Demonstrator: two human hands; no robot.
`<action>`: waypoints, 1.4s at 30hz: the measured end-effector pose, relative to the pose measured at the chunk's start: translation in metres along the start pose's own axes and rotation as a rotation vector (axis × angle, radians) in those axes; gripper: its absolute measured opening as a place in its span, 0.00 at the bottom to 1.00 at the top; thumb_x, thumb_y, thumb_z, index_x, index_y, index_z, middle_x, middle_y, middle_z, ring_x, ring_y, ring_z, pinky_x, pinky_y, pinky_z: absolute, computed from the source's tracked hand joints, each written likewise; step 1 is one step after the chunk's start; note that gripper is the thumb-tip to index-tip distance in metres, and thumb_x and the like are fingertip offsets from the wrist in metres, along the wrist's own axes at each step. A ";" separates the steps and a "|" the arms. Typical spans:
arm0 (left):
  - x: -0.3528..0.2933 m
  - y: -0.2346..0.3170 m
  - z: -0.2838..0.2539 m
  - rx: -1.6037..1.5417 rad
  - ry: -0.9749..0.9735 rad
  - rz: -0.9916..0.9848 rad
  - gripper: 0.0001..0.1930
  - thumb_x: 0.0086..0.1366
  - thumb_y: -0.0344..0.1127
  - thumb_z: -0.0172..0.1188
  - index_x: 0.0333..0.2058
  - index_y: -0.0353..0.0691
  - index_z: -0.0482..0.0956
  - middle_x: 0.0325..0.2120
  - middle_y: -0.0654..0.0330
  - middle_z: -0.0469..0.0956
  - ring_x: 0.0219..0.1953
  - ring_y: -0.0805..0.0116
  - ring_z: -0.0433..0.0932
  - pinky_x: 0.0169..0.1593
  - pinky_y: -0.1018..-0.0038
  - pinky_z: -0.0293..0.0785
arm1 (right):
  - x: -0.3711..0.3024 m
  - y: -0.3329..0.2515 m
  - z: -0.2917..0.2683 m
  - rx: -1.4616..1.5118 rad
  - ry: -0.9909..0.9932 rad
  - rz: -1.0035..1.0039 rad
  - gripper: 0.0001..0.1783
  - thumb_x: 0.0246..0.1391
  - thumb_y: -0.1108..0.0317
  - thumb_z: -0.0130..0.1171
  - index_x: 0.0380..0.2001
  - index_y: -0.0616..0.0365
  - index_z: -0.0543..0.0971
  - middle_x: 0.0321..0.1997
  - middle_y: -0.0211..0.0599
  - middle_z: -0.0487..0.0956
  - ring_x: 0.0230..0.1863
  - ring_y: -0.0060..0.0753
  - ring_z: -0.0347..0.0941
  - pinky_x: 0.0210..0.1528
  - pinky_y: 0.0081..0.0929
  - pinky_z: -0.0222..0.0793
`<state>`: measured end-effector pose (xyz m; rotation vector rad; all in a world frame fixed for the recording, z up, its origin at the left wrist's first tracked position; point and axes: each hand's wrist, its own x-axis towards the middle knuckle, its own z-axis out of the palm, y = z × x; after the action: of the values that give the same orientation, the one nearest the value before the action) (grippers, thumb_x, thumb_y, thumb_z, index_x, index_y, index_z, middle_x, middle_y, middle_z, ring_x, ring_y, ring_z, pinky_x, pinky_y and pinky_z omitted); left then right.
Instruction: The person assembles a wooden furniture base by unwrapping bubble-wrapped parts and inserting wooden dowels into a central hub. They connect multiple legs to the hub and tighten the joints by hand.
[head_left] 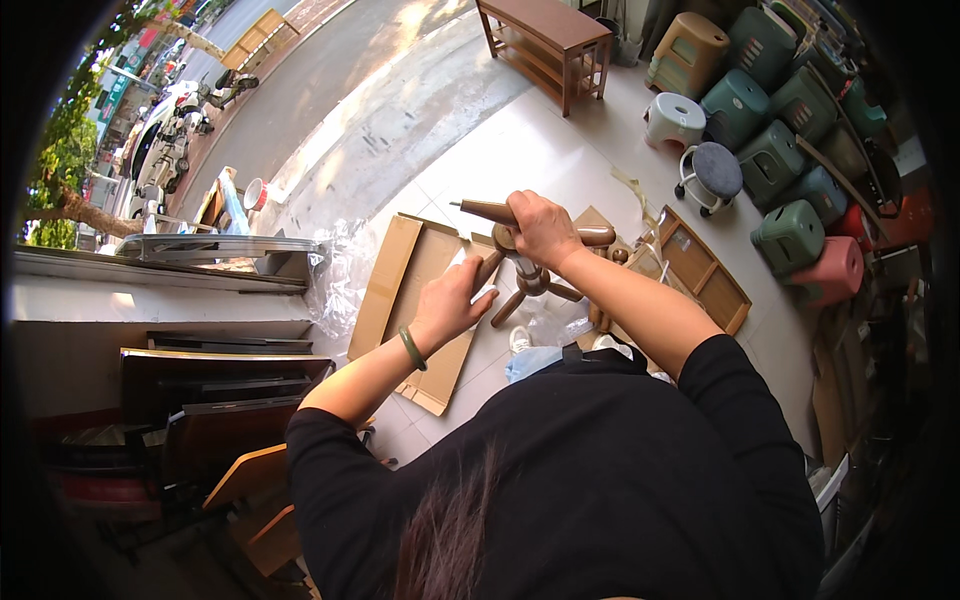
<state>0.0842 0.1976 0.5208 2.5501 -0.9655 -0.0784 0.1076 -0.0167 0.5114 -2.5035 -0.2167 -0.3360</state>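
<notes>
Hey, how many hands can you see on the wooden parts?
2: the right hand holds a tapered wooden piece; the left hand touches a brown rod just below it in the picture. No other hands show there.

Two hands in play, left (448, 307) and right (543, 232), one green bangle (413, 348), one wooden stand (533, 280)! Below, two white shoes (519, 340), one opened cardboard box (380, 300). Further out, one brown slatted rack (555, 25), one wheeled round stool (717, 168), one white plastic stool (676, 120); green plastic stools (790, 238) overlap too much to count!
</notes>
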 end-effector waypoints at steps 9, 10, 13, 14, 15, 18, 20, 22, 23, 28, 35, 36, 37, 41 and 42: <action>0.006 -0.030 0.011 -2.351 -0.739 -0.835 0.25 0.70 0.46 0.51 0.57 0.34 0.64 0.22 0.65 0.65 0.13 0.83 0.58 0.14 0.84 0.55 | 0.000 -0.001 -0.001 0.012 0.010 -0.003 0.10 0.43 0.77 0.56 0.32 0.59 0.70 0.33 0.45 0.75 0.37 0.50 0.76 0.41 0.41 0.74; 0.008 -0.029 0.008 -2.122 -0.708 -0.813 0.23 0.70 0.45 0.52 0.56 0.35 0.65 0.21 0.65 0.65 0.13 0.83 0.58 0.14 0.84 0.55 | 0.000 -0.001 -0.001 0.006 0.002 -0.002 0.10 0.43 0.77 0.56 0.32 0.59 0.70 0.33 0.45 0.75 0.37 0.50 0.76 0.41 0.41 0.74; 0.014 -0.018 0.001 -0.831 -0.427 -0.433 0.18 0.63 0.39 0.59 0.46 0.37 0.68 0.15 0.65 0.67 0.14 0.69 0.67 0.18 0.72 0.65 | -0.001 0.000 0.000 0.002 0.000 0.001 0.10 0.42 0.77 0.55 0.32 0.59 0.70 0.34 0.45 0.75 0.37 0.50 0.76 0.41 0.41 0.74; 0.012 -0.012 -0.001 -0.415 -0.369 -0.252 0.19 0.61 0.37 0.59 0.47 0.37 0.67 0.17 0.59 0.70 0.17 0.59 0.71 0.22 0.65 0.69 | -0.001 0.000 0.001 0.000 0.005 0.000 0.10 0.42 0.78 0.55 0.32 0.59 0.70 0.34 0.45 0.75 0.37 0.50 0.76 0.41 0.41 0.74; 0.010 -0.006 -0.003 0.002 -0.293 -0.110 0.20 0.59 0.34 0.59 0.47 0.36 0.66 0.19 0.53 0.74 0.20 0.49 0.75 0.26 0.57 0.72 | -0.001 0.000 0.001 0.006 0.017 -0.015 0.10 0.42 0.78 0.55 0.32 0.59 0.70 0.34 0.45 0.75 0.37 0.50 0.76 0.41 0.41 0.74; 0.007 0.001 -0.006 0.042 -0.191 -0.044 0.20 0.59 0.34 0.59 0.48 0.36 0.65 0.30 0.44 0.77 0.26 0.43 0.76 0.31 0.54 0.73 | -0.001 0.000 0.002 0.002 0.004 -0.003 0.10 0.42 0.78 0.55 0.32 0.59 0.70 0.34 0.45 0.75 0.38 0.50 0.75 0.42 0.41 0.74; 0.006 -0.003 -0.006 -0.317 -0.238 -0.233 0.18 0.61 0.38 0.60 0.45 0.36 0.67 0.30 0.50 0.77 0.24 0.56 0.77 0.27 0.63 0.73 | -0.001 0.000 0.001 -0.001 -0.010 0.004 0.10 0.42 0.78 0.55 0.32 0.59 0.70 0.34 0.46 0.75 0.38 0.50 0.75 0.42 0.42 0.74; 0.009 -0.014 -0.002 -1.256 -0.429 -0.779 0.20 0.64 0.45 0.61 0.46 0.36 0.71 0.29 0.61 0.74 0.21 0.78 0.70 0.23 0.80 0.70 | 0.000 0.000 0.001 -0.006 -0.010 0.006 0.10 0.42 0.78 0.55 0.32 0.59 0.70 0.34 0.46 0.75 0.38 0.50 0.75 0.42 0.42 0.74; 0.011 -0.021 0.000 -1.784 -0.474 -1.031 0.22 0.66 0.43 0.57 0.52 0.34 0.69 0.28 0.60 0.74 0.19 0.79 0.68 0.19 0.82 0.67 | 0.000 0.000 0.000 -0.007 -0.013 0.009 0.10 0.42 0.78 0.55 0.32 0.59 0.70 0.34 0.46 0.75 0.38 0.51 0.75 0.42 0.42 0.74; 0.007 -0.038 0.015 -2.441 -0.745 -0.934 0.23 0.68 0.37 0.54 0.57 0.31 0.63 0.28 0.61 0.69 0.17 0.83 0.63 0.14 0.88 0.58 | 0.001 -0.001 0.001 -0.019 -0.025 0.003 0.11 0.42 0.78 0.55 0.32 0.58 0.69 0.34 0.46 0.74 0.37 0.51 0.75 0.41 0.42 0.74; 0.020 -0.012 -0.006 -0.308 -0.344 -0.125 0.13 0.56 0.32 0.58 0.39 0.36 0.70 0.27 0.49 0.77 0.26 0.51 0.78 0.29 0.60 0.73 | 0.002 -0.002 0.002 -0.041 -0.042 -0.007 0.13 0.43 0.75 0.59 0.33 0.58 0.68 0.35 0.46 0.74 0.38 0.53 0.75 0.42 0.43 0.74; 0.019 -0.004 -0.007 -0.198 -0.376 -0.210 0.12 0.56 0.32 0.57 0.39 0.35 0.70 0.30 0.45 0.78 0.30 0.47 0.79 0.33 0.56 0.73 | 0.002 -0.002 0.002 -0.044 -0.049 -0.002 0.13 0.43 0.74 0.60 0.34 0.58 0.68 0.35 0.46 0.74 0.38 0.53 0.75 0.42 0.43 0.74; 0.017 0.004 -0.008 -0.084 -0.394 -0.289 0.12 0.56 0.32 0.55 0.39 0.35 0.70 0.33 0.42 0.79 0.35 0.43 0.79 0.37 0.52 0.73 | 0.002 -0.002 0.001 -0.044 -0.056 0.000 0.13 0.44 0.74 0.60 0.33 0.58 0.68 0.35 0.46 0.74 0.39 0.53 0.75 0.42 0.43 0.74; 0.012 0.006 -0.006 0.027 -0.275 -0.200 0.11 0.60 0.34 0.56 0.39 0.36 0.71 0.27 0.48 0.79 0.29 0.50 0.81 0.30 0.56 0.75 | 0.002 -0.003 0.001 -0.028 -0.041 -0.005 0.13 0.45 0.72 0.61 0.33 0.58 0.68 0.35 0.46 0.75 0.38 0.54 0.75 0.42 0.44 0.72; 0.012 0.000 -0.004 -0.338 -0.348 -0.341 0.11 0.61 0.35 0.56 0.39 0.36 0.70 0.26 0.51 0.79 0.26 0.55 0.80 0.27 0.60 0.75 | 0.002 -0.003 0.001 -0.019 -0.024 -0.013 0.14 0.45 0.72 0.62 0.33 0.58 0.68 0.34 0.47 0.75 0.37 0.55 0.74 0.40 0.45 0.71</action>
<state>0.0943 0.1913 0.5259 2.3923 -0.5570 -0.7381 0.1089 -0.0133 0.5130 -2.5274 -0.2403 -0.3146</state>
